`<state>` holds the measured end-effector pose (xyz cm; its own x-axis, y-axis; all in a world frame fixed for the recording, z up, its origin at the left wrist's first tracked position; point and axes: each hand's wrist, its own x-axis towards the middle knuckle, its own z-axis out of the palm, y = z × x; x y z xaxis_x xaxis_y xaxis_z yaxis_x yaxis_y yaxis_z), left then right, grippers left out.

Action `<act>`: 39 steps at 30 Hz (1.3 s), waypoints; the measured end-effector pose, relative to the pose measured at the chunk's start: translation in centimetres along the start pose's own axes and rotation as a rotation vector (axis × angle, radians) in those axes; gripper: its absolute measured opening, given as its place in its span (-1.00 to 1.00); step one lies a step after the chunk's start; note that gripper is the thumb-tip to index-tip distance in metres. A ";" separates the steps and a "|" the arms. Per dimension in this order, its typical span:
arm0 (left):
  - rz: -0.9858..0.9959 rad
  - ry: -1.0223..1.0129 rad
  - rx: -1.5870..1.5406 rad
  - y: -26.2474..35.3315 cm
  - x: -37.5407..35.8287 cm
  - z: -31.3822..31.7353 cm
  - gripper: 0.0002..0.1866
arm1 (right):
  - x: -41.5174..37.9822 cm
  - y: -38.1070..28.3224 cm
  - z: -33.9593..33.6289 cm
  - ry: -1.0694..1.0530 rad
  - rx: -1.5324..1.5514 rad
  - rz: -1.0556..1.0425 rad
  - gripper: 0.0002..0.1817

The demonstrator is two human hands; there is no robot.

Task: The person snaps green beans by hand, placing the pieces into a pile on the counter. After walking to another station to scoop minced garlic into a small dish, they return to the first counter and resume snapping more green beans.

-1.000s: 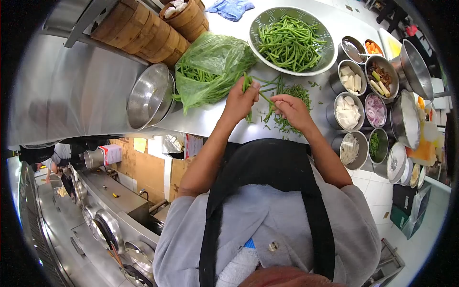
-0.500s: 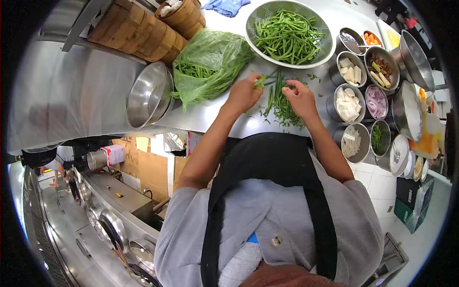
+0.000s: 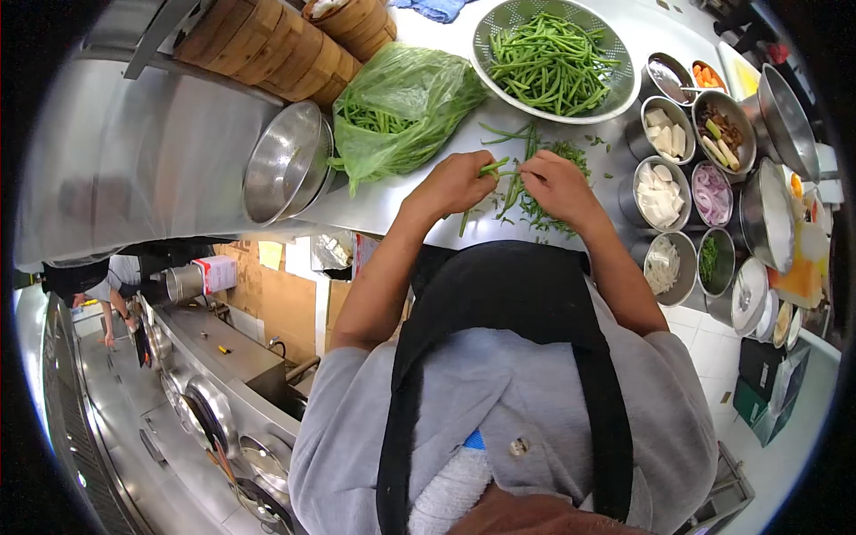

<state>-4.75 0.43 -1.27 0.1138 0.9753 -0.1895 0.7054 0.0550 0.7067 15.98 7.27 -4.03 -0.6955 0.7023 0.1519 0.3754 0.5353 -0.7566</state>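
Note:
My left hand (image 3: 456, 185) is closed around a few green beans (image 3: 496, 166), whose ends stick out past the thumb and fingers. Close beside it, my right hand (image 3: 560, 185) pinches the tip of a bean that stretches between the two hands. Whole beans and short trimmed ends (image 3: 563, 160) lie scattered on the steel counter (image 3: 374, 214) around and behind the right hand. A metal colander (image 3: 629, 82) heaped with green beans stands just beyond. To the left rests a green plastic bag (image 3: 437, 85) with more beans inside.
On the right, several metal containers hold white chunks (image 3: 660, 196), sliced purple onion (image 3: 711, 194) and chopped greens (image 3: 708, 259). Steel bowls (image 3: 278, 169) and bamboo steamers (image 3: 267, 49) stand at the left. Behind, another person's arm (image 3: 109, 321) shows near the stove pans (image 3: 209, 410).
My hands have come closer together. My right fingers, apart before, now pinch a bean's end. The left hand has dropped slightly nearer my body, and the camera view has shifted a little.

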 end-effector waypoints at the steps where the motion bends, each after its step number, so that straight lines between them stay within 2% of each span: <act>1: -0.005 -0.020 0.007 0.3 -0.1 -0.1 -0.73 | -0.1 -0.1 -0.1 -0.017 -0.003 0.002 -0.80; 5: -0.040 -0.114 -0.002 1.4 0.1 -0.1 -0.72 | -0.4 0.2 -0.2 -0.082 -0.118 0.020 -0.79; 8: -0.003 -0.117 -0.039 1.4 0.2 0.4 -0.74 | -0.3 0.0 0.6 0.089 -0.012 0.203 -0.78; 10: 0.050 -0.053 -0.092 0.3 0.4 1.4 -0.78 | 0.0 0.9 0.6 0.170 0.234 0.338 -0.77; 11: -0.012 -0.023 -0.226 -0.1 0.5 1.6 -0.80 | 0.1 1.2 0.6 0.211 0.357 0.406 -0.76; 13: -0.137 0.037 -0.494 -0.5 0.6 2.0 -0.82 | 0.0 1.2 0.3 0.183 0.541 0.461 -0.76; 14: -0.134 0.072 -0.609 -0.5 0.7 2.0 -0.82 | 0.0 1.1 0.1 0.170 0.633 0.487 -0.75; 16: -0.123 0.143 -0.839 -0.2 0.9 1.8 -0.81 | -0.7 0.6 1.8 0.127 0.608 0.390 -0.75; 17: -0.127 0.156 -0.870 0.1 0.9 1.7 -0.81 | -1.0 0.2 2.4 0.104 0.593 0.339 -0.75; 20: -0.172 0.160 -0.912 2.0 0.4 1.0 -0.83 | -1.0 -0.4 1.6 -0.072 0.662 0.386 -0.74; 21: -0.159 0.157 -0.887 2.1 0.4 1.0 -0.84 | -1.1 0.7 2.4 -0.012 0.532 0.231 -0.77; 24: -0.081 0.137 -0.798 2.4 0.5 1.3 -0.85 | -1.2 0.3 1.8 0.079 0.357 0.142 -0.81; 27: 0.053 0.140 -0.663 2.9 0.3 2.2 -0.86 | -0.8 -0.2 1.5 0.097 0.367 0.384 -0.82; 30: 0.098 0.242 -0.480 5.3 1.2 1.6 -0.85 | 0.1 1.8 1.4 0.083 0.221 0.127 -0.78; 31: 0.102 0.290 -0.465 6.1 1.9 0.9 -0.85 | 0.4 -0.6 -0.3 0.077 0.855 0.526 -0.77; 34: 0.123 0.384 -0.626 9.3 4.2 -2.5 -0.84 | 0.7 2.5 0.8 0.278 1.362 0.787 -0.79; 36: 0.222 0.467 -0.479 10.8 6.9 -5.2 -0.78 | -0.1 2.7 0.3 0.246 1.243 0.739 -0.78; 38: 0.251 0.465 -0.307 9.8 11.7 -6.4 -0.68 | -1.0 2.1 0.1 0.191 1.068 0.759 -0.74; 39: 0.313 0.645 -0.120 8.4 13.8 -6.1 -0.66 | -1.3 1.9 0.0 0.166 0.965 0.764 -0.69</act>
<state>-1.52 15.64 6.17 -0.1638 0.8793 0.4472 0.6217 -0.2599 0.7389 17.55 7.37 -5.68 -0.3846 0.7707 -0.5081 -0.0029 -0.5514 -0.8342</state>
